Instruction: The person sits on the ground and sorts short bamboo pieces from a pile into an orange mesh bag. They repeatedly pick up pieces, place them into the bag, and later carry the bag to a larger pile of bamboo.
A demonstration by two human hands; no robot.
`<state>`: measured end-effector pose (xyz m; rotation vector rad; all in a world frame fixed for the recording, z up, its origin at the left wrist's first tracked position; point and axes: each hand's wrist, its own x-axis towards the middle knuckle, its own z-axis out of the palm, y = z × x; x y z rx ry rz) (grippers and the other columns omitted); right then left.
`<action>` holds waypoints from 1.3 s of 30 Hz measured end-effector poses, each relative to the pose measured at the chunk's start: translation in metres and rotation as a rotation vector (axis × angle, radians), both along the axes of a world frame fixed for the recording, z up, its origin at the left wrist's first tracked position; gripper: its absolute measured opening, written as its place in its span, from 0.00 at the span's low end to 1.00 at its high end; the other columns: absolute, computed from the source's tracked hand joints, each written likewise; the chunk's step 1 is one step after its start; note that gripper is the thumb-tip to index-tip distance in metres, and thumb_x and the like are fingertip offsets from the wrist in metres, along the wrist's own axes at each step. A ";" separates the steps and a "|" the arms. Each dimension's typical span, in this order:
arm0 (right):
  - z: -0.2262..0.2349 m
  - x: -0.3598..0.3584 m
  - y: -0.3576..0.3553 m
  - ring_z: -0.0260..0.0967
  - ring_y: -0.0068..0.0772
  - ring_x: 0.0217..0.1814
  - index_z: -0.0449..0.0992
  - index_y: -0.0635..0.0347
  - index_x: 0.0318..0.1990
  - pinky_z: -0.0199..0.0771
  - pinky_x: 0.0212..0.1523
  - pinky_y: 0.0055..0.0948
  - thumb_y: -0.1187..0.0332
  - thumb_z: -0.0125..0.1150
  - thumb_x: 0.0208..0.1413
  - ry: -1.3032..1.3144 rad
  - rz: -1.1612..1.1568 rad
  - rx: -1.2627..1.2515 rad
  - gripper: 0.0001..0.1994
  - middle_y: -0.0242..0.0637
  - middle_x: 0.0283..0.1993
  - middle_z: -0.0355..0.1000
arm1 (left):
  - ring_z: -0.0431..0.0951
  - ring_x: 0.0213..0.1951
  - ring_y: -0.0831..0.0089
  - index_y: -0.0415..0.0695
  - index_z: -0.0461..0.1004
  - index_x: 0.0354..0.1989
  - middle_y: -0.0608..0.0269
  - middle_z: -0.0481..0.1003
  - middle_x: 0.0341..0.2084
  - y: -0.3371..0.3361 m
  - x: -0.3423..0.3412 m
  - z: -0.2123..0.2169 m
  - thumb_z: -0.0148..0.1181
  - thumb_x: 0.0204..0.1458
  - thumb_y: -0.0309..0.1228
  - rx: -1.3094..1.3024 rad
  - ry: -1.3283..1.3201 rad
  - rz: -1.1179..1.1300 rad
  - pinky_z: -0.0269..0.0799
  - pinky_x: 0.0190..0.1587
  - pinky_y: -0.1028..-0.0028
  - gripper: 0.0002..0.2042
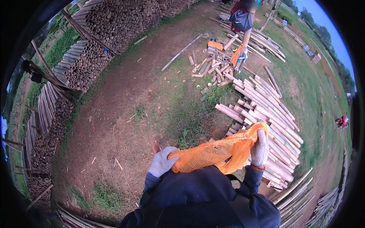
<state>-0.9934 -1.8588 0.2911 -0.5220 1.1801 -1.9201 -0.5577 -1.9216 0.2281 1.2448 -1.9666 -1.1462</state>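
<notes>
Left hand (161, 162) grips net (205, 155) edge; wide dirt (118, 114) beyond.

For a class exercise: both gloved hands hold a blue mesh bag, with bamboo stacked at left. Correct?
Not blue: the head view shows an orange mesh bag in the gloved left hand and right hand, with bamboo stacked at left.

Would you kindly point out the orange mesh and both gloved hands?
Orange mesh (207, 155): head view, middle of its netting.
Left hand (162, 162): head view, its gloved middle.
Right hand (260, 150): head view, its gloved middle.
</notes>
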 end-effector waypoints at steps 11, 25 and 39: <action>-0.168 0.160 -0.311 0.77 0.31 0.60 0.76 0.57 0.67 0.79 0.61 0.39 0.62 0.63 0.75 -0.064 -0.128 -0.041 0.19 0.32 0.58 0.78 | 0.86 0.53 0.51 0.41 0.80 0.59 0.48 0.84 0.49 -0.371 0.134 -0.161 0.70 0.61 0.41 0.158 -0.067 -0.257 0.79 0.57 0.59 0.22; -0.184 0.101 -0.544 0.76 0.31 0.63 0.72 0.57 0.70 0.77 0.65 0.36 0.58 0.59 0.77 0.046 -0.431 0.116 0.21 0.35 0.61 0.76 | 0.86 0.54 0.55 0.42 0.80 0.60 0.51 0.84 0.51 -0.749 0.048 -0.154 0.74 0.58 0.41 0.167 -0.105 -0.592 0.80 0.58 0.61 0.24; -0.180 0.051 -0.743 0.74 0.34 0.67 0.72 0.60 0.72 0.75 0.69 0.39 0.57 0.62 0.76 0.006 -0.828 0.215 0.25 0.37 0.66 0.76 | 0.84 0.53 0.48 0.45 0.80 0.53 0.51 0.83 0.46 -1.061 -0.043 -0.193 0.73 0.58 0.40 -0.012 -0.267 -0.797 0.79 0.57 0.56 0.19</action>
